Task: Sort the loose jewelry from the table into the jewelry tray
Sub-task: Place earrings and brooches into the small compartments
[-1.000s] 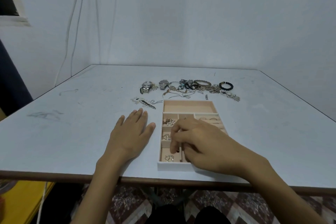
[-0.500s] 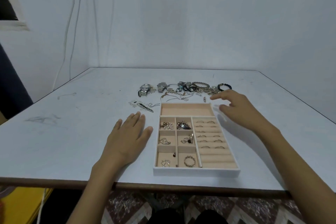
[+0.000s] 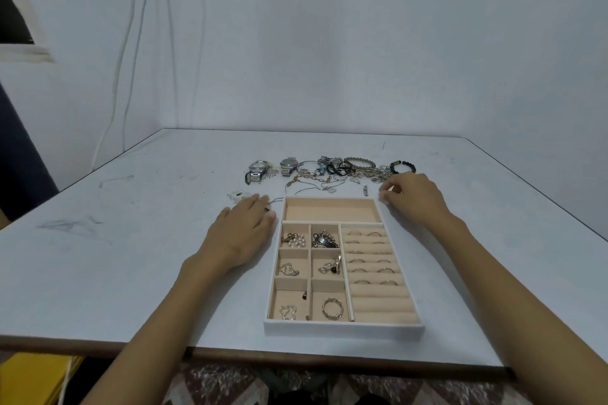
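The beige jewelry tray (image 3: 342, 327) lies near the table's front edge. Its small compartments hold earrings and charms, and its slots (image 3: 368, 261) hold rings. The long far compartment (image 3: 330, 209) is empty. Loose jewelry (image 3: 332, 171) is strung along behind the tray, with two watches (image 3: 256, 169) and a black bead bracelet (image 3: 403, 167). My left hand (image 3: 240, 233) lies flat left of the tray, its fingertips over a silver pendant (image 3: 237, 196). My right hand (image 3: 411, 199) is by the tray's far right corner, fingers curled down at the table; anything under them is hidden.
A small silver charm (image 3: 365, 190) lies alone just behind the tray. The white table (image 3: 131, 256) meets the wall at the back. Cables (image 3: 125, 76) hang down the wall at the left. A yellow object (image 3: 29, 378) sits below the table's front left edge.
My right hand left the tray, reached to the right end of the jewelry row and has curled its fingers there. My left hand slid forward onto the pendant.
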A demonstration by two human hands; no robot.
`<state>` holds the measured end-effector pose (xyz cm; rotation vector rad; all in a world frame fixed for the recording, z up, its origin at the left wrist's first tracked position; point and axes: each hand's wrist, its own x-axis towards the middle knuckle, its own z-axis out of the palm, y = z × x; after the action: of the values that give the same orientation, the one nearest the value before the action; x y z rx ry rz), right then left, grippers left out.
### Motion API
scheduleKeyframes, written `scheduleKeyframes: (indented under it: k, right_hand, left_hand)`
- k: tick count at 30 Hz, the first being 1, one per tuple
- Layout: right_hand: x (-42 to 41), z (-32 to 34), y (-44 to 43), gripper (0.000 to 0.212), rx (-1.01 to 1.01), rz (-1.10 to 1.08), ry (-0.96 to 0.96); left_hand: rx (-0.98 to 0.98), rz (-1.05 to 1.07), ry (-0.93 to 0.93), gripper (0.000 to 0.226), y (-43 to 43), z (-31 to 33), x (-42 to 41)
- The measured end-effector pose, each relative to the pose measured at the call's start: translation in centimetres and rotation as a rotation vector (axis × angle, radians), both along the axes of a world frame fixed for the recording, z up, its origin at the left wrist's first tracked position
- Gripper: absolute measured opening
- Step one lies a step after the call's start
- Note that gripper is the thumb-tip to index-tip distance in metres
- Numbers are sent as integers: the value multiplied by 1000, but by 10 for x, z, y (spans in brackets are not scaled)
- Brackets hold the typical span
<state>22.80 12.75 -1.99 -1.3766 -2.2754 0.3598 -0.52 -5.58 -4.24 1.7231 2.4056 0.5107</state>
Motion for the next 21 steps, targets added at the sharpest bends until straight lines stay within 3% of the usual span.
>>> scheduleKeyframes:
  k: [5,10,15,19,21]
  right_hand:
    - [-26,2,11,35,-93,-25,6]
    - [-34,-3,14,11,-88,-77,139]
    - [-34,-9,25,10,-180,-15,147]
    - [-31,-3,27,17,-439,56,597]
    - [-26,7,24,13,-494,79,706]
  left_hand:
    - [141,29,30,40,40,3,-7]
    - [215,59,-16,30,69,14,-6]
    - [188,42,-144,26,96,22,-4]
    - [162,-11,-138,23,111,22,2]
    - [151,-24,-140,19,115,21,4]
